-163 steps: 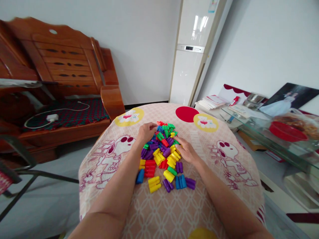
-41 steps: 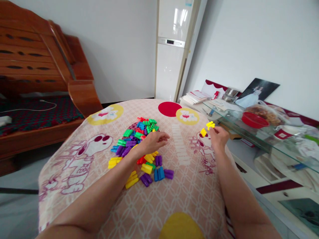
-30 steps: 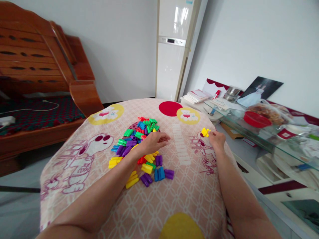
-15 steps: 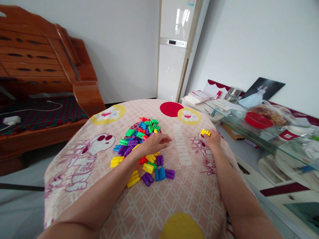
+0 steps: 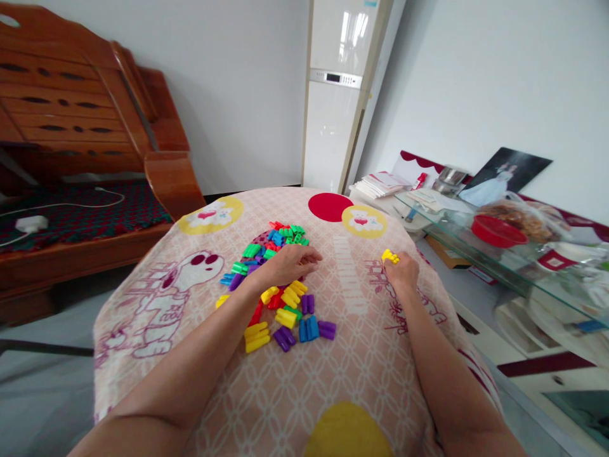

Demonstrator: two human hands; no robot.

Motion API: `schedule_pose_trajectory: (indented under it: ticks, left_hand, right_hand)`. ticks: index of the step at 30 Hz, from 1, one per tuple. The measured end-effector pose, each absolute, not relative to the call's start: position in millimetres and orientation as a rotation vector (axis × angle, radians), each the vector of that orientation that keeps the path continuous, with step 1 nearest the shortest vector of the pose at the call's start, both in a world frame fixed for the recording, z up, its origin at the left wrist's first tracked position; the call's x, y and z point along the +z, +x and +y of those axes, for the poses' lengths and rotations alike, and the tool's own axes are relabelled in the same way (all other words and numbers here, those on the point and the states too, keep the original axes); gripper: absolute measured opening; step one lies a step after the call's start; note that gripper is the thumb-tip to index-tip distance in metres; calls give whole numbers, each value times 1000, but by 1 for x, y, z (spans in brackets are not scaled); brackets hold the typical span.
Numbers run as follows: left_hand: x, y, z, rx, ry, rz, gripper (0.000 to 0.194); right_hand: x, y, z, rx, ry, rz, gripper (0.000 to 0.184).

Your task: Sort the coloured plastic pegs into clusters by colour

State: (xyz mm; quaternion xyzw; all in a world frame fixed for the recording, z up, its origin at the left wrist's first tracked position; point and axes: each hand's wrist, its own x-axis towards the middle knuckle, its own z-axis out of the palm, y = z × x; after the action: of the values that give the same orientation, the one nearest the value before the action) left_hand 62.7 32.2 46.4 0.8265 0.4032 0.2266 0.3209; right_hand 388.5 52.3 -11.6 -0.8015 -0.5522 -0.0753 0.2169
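Plastic toy building blocks with rounded prongs lie in a loose heap on the round cloth-covered table (image 5: 285,406). My left hand (image 5: 292,265) is over the heap, palm down, its fingers loosely stretched to the right and nothing seen in them. Under and around it are a green block (image 5: 252,250), a yellow block (image 5: 285,318), a blue block (image 5: 309,329) and a purple block (image 5: 284,338). Near the table's right edge, my right hand (image 5: 402,273) is closed at a yellow building block (image 5: 391,256); a second yellow one seems to sit against it. The fingertips are partly hidden.
A glass-topped cabinet (image 5: 466,235) stands close on the right, bearing a red bowl (image 5: 498,231), a stack of papers (image 5: 380,185) and a photo (image 5: 509,174). To the left is a wooden bench (image 5: 171,171). A tall white air conditioner (image 5: 328,133) stands behind.
My right hand has left the heap for the right side, where two separate yellow blocks came together. It has lately drawn slightly back left. My left hand moved onto the heap and shifted slightly.
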Motion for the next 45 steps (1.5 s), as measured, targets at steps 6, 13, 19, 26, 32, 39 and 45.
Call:
schedule_pose_trajectory:
  ticks: [6,13,19,26,32,39,45]
  left_hand:
    - [61,37,37,481,2324,1138,24]
    - [51,54,24,60,2584,1253,20]
    - [44,67,15,-104,2674,1371,13]
    - [45,68,27,330,2528,1235,18]
    - [43,84,23,654,2389,1105,19]
    - [31,93,22,713,2429,1042,18]
    - [38,84,26,737,2394,1112,26]
  right_hand:
    - [-14,392,50,-174,-2196,-1527,42]
    - [-21,396,48,-134,-2075,-1461,51]
    - [-17,404,48,-110,-1963,-1336,56]
    - [5,367,29,-87,-1517,-1542,39]
    - [3,306,3,646,-1176,-1989,34]
    - [-3,289,-2,773,-1141,-1951,29]
    - [4,328,22,300,-1502,-1699,25]
